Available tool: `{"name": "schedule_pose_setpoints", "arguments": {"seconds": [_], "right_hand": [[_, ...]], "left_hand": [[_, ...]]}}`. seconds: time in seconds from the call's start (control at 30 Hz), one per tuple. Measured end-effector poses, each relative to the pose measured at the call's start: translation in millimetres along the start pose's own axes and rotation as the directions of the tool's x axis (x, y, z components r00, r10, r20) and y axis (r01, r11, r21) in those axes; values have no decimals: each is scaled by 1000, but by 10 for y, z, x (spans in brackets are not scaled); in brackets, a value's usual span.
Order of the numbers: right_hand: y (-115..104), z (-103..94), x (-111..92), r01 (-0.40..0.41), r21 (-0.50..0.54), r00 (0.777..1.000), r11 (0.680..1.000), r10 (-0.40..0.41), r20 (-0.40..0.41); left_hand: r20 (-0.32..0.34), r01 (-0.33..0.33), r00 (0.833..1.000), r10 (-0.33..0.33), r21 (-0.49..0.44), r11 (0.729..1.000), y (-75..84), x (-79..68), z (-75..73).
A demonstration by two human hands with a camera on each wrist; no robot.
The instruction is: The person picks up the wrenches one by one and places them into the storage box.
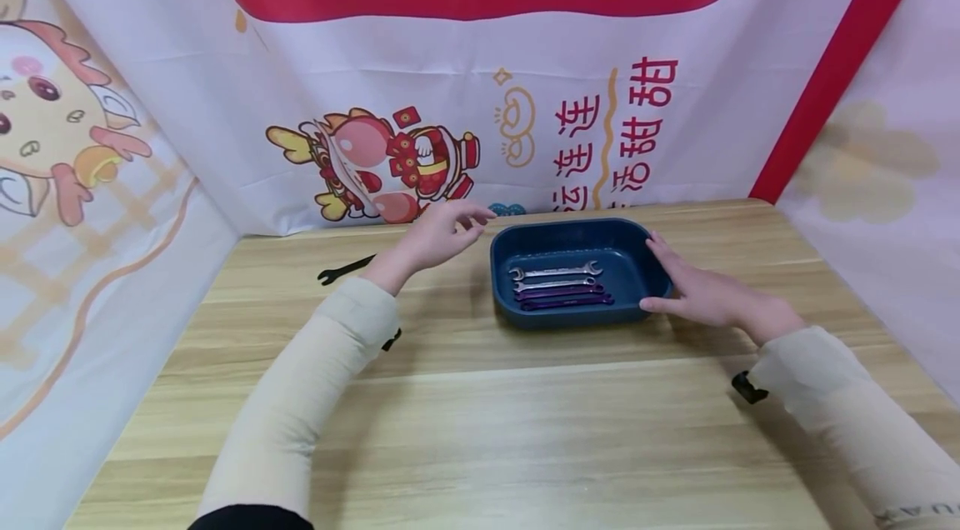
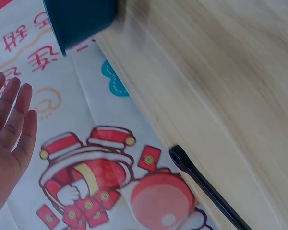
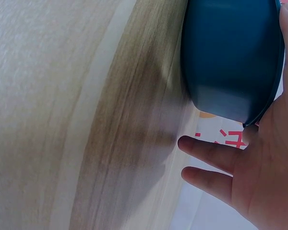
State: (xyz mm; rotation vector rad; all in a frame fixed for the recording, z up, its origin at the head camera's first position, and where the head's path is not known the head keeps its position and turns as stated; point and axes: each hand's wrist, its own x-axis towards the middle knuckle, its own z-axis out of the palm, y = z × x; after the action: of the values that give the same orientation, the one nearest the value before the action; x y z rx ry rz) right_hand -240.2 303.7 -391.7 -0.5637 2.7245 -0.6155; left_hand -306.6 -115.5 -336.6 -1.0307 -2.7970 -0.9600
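Observation:
A dark blue plastic bin [image 1: 573, 317] stands on the table, with several wrenches side by side in it: silver wrenches [image 1: 558, 272] toward the back, purple wrenches [image 1: 566, 303] toward the front. My right hand [image 1: 701, 294] touches the bin's right end, thumb near the front corner and fingers toward the back. Two of its fingers [image 3: 209, 154] stick out straight below the bin in the right wrist view. Left of the bin, my left hand [image 1: 441, 236] hovers with loosely bent fingers and nothing in them. A black wrench [image 1: 345, 269] lies behind the left forearm, partly hidden by it.
The wooden table [image 1: 540, 430] meets a printed white cloth [image 1: 450, 55] hanging at its back edge. More printed cloth hangs at the left and right sides. A black band [image 1: 750, 387] shows at the right wrist.

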Motion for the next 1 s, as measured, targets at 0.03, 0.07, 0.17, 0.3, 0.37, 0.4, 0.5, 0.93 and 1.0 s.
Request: {"name": "schedule_pose_setpoints", "arguments": {"seconds": [0.03,0.07,0.17,0.3,0.37,0.4,0.5,0.93,1.0], "right_hand": [[7,0,0,-1,1,1000,1000,1,0],[9,-2,-2,-2,3,1000,1000,2,1],[19,-5,-4,-5,8,1000,1000,5,3],[35,-2,3,3,2,1000,1000,-3,2],[41,-1,5,4,1,1000,1000,-4,1],[42,-1,6,5,0,1000,1000,-5,1],[37,-4,6,4,4,1000,1000,-4,0],[33,13,13,1,14,1000,1000,-1,0],[32,17,14,1,16,1000,1000,-1,-1]], "left_hand": [[-10,1,1000,-1,-2,1000,-23,-12,-12],[-18,5,1000,-5,-7,1000,-44,-27,-24],[-38,23,999,-24,-10,1000,-114,-81,-69],[-50,77,996,-77,-8,997,-228,-181,-141],[-56,110,992,-111,-6,994,-292,-232,-182],[-61,127,990,-127,-7,992,-327,-252,-202],[-78,162,984,-162,-8,987,-432,-303,-264],[-118,264,959,-258,30,964,-774,-512,-430],[-119,275,956,-270,25,961,-824,-538,-434]]}}
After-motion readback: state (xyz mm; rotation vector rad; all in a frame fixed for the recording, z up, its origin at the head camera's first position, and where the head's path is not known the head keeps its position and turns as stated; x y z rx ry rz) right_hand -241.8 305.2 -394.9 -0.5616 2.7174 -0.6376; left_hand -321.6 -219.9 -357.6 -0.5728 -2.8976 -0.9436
